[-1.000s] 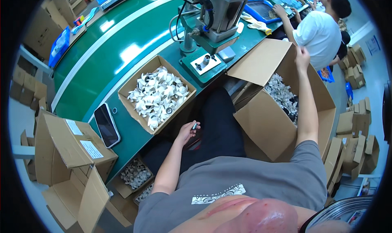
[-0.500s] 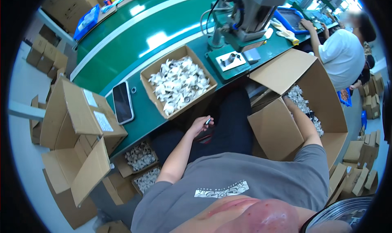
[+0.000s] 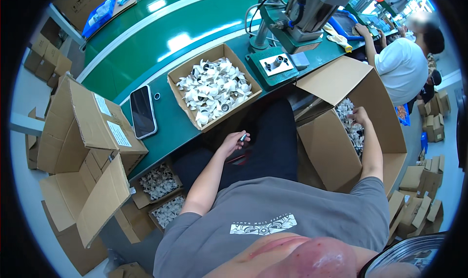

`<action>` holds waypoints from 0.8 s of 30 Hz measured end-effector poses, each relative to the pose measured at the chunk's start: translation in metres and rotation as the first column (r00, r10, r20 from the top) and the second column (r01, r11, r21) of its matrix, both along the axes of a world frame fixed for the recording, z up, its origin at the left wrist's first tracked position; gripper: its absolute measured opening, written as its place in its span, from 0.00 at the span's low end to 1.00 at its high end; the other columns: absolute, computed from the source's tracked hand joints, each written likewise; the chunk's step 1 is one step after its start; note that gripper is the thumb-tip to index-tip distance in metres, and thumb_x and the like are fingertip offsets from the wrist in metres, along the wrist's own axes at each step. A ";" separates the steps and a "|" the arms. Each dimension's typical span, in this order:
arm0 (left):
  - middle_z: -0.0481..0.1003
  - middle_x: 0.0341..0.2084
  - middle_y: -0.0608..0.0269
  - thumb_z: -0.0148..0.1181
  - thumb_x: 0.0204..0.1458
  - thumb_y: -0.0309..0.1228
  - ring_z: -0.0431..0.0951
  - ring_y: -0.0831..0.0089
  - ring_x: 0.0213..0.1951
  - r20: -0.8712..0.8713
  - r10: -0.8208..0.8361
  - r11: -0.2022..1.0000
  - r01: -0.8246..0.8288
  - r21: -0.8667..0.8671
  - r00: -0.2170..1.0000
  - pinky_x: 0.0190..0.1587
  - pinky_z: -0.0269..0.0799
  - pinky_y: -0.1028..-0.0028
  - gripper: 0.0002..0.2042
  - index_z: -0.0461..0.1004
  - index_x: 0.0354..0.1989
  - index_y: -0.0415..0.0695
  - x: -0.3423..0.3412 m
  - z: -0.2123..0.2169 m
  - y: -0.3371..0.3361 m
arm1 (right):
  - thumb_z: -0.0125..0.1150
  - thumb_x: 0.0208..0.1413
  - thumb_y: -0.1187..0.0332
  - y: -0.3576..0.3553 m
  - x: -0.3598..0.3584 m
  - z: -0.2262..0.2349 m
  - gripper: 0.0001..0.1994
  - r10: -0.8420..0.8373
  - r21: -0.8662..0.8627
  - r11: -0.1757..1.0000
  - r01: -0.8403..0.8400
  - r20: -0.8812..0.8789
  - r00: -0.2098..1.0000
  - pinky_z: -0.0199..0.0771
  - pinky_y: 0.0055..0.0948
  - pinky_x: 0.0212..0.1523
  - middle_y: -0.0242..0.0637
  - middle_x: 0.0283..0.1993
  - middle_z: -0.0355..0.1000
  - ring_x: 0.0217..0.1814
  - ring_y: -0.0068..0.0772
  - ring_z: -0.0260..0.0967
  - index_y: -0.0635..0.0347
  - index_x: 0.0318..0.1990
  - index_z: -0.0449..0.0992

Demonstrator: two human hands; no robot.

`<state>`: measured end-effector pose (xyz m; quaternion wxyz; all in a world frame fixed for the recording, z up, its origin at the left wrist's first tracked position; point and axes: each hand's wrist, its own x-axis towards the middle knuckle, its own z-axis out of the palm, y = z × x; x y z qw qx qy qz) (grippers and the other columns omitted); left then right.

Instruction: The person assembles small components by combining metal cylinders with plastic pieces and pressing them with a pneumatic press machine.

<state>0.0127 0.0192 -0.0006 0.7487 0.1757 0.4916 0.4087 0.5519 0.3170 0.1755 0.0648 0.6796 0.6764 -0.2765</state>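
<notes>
My left hand (image 3: 234, 143) is closed above my lap, with a small shiny ring-like piece (image 3: 242, 138) between thumb and fingers. My right hand (image 3: 360, 116) is raised just over the white bladed parts in the open carton (image 3: 319, 146) on my right. Its fingers are curled; whatever they may hold is too small to make out. The parts in this carton look like small white fan impellers (image 3: 347, 113), some with dark centres. A shallow cardboard box (image 3: 178, 98) on the green table in front of me is full of similar white impellers (image 3: 214, 89).
A press machine (image 3: 312, 14) stands over a metal fixture (image 3: 277, 64) on the table. Left of the box lie a phone (image 3: 143, 112) and a small ring (image 3: 157, 96). An open carton (image 3: 105, 131) stands at the left. A co-worker in a white shirt (image 3: 402, 66) sits at the right.
My right hand has come up out of the pile in the right carton, where it was partly buried. My left hand keeps its small piece. The view has shifted slightly.
</notes>
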 end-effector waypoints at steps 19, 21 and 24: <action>0.76 0.33 0.70 0.52 0.62 0.43 0.67 0.85 0.27 0.135 0.021 0.997 -0.031 0.075 0.991 0.28 0.62 0.82 0.17 0.74 0.48 0.42 0.001 0.005 0.000 | 0.59 0.59 0.69 -0.016 -0.354 0.112 0.14 0.075 0.003 0.984 -0.178 -0.915 0.398 0.77 0.27 0.36 0.40 0.43 0.75 0.36 0.29 0.74 0.67 0.49 0.76; 0.76 0.34 0.70 0.52 0.62 0.43 0.67 0.85 0.27 0.156 0.066 0.995 -0.077 0.065 0.986 0.28 0.62 0.82 0.17 0.74 0.48 0.42 -0.005 0.004 -0.004 | 0.59 0.59 0.69 -0.010 -0.357 0.103 0.13 0.026 -0.043 0.977 -0.209 -0.947 0.319 0.77 0.28 0.36 0.40 0.44 0.75 0.37 0.30 0.74 0.67 0.49 0.76; 0.76 0.34 0.70 0.52 0.62 0.43 0.67 0.85 0.27 0.195 0.098 0.983 -0.126 0.137 0.976 0.28 0.62 0.82 0.17 0.74 0.48 0.42 -0.018 0.002 -0.009 | 0.58 0.60 0.68 -0.012 -0.355 0.109 0.14 -0.020 -0.092 0.974 -0.208 -0.945 0.326 0.76 0.28 0.38 0.37 0.48 0.74 0.41 0.28 0.73 0.65 0.51 0.75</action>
